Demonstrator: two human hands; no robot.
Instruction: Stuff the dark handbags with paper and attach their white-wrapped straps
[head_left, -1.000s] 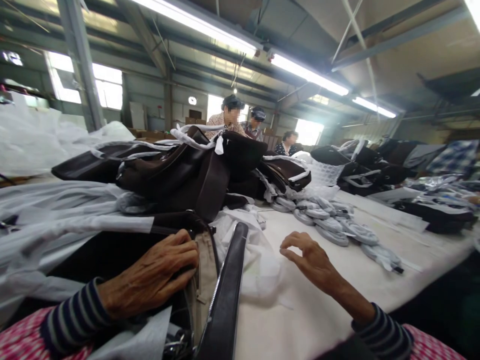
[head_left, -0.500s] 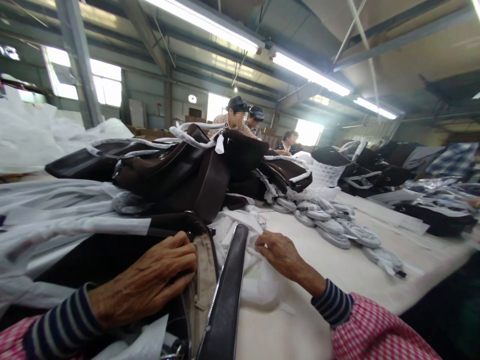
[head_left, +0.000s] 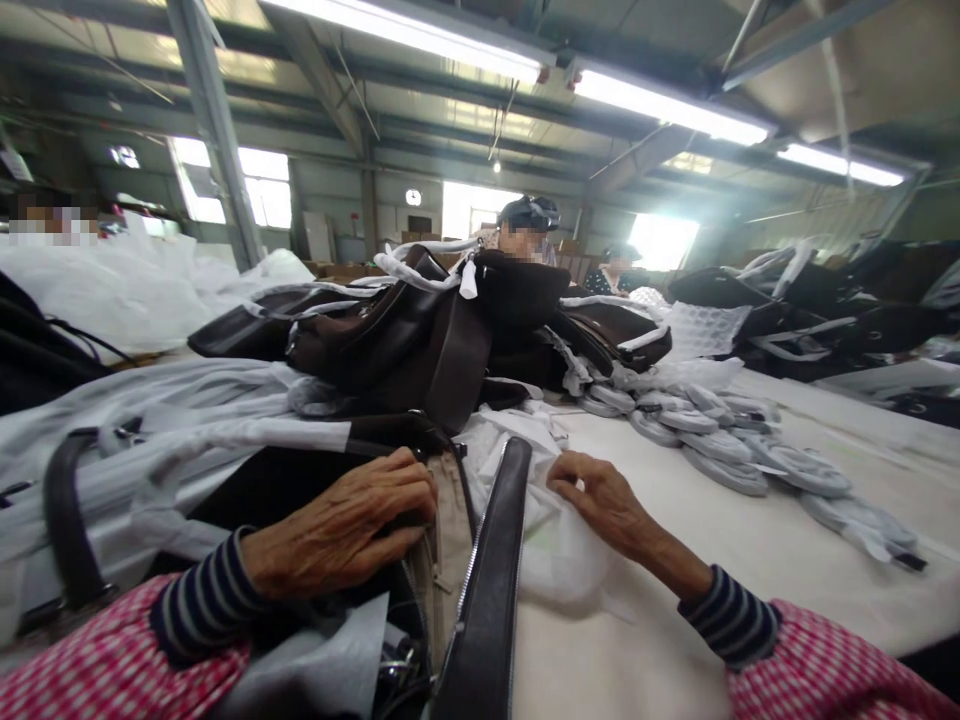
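Observation:
An open dark handbag (head_left: 480, 600) with a tan lining lies in front of me on the white table (head_left: 750, 560). My left hand (head_left: 352, 535) lies on the bag's left side, its fingers curled over the edge of the opening. To the right of the bag's zipped rim, my right hand (head_left: 600, 500) pinches crumpled white tissue paper (head_left: 555, 560). A black strap (head_left: 64, 520) curves at my far left.
A heap of brown handbags (head_left: 420, 340) with white-wrapped handles rises behind my hands. Several wrapped straps (head_left: 720, 450) lie along the table to the right. More dark bags (head_left: 795, 320) sit at the far right. Other people (head_left: 529, 225) work beyond the heap.
My right hand has moved left from the bare table onto the white paper and closed on it. My left hand stays on the bag. My view has turned slightly left.

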